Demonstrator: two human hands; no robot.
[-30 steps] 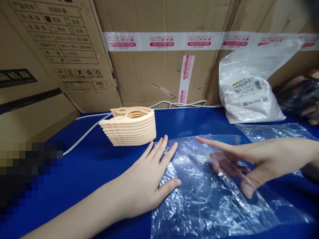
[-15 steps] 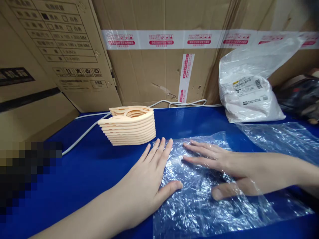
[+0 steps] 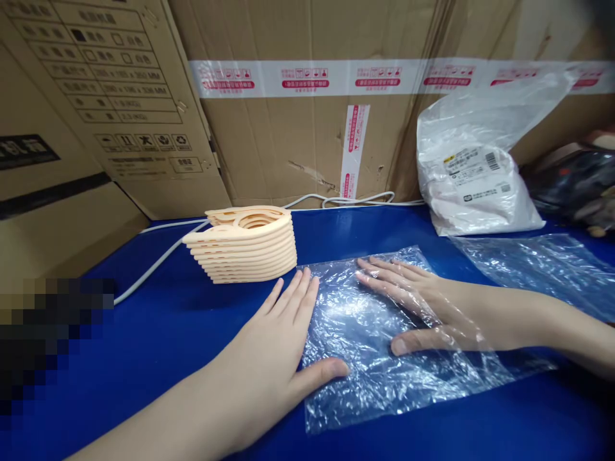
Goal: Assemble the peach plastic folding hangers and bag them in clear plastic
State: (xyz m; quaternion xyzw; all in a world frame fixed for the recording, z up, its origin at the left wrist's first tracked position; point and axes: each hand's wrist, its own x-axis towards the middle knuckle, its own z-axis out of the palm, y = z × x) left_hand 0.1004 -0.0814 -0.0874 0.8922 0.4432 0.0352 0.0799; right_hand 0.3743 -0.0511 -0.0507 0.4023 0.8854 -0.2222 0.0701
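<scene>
A clear plastic bag lies flat and wrinkled on the blue tabletop. My left hand rests flat along its left edge, fingers outstretched and the thumb on the film. From the right, my right hand reaches in with fingers spread, and a layer of the clear film covers its fingers and part of its back. Neither hand grips anything. Just beyond my left fingertips stands a neat stack of cream-coloured flat plastic pieces with curved cut-outs; their exact kind is unclear.
Cardboard boxes wall off the back and left. A white cable runs behind the stack. At the back right sits a filled white plastic bag with printed labels, and another clear plastic sheet lies before it. Dark wrapped items stand far right.
My right hand has shifted slightly up and left, further under the film. The bag's near edge has moved away from me and lies flatter. My left hand stays nearly in place.
</scene>
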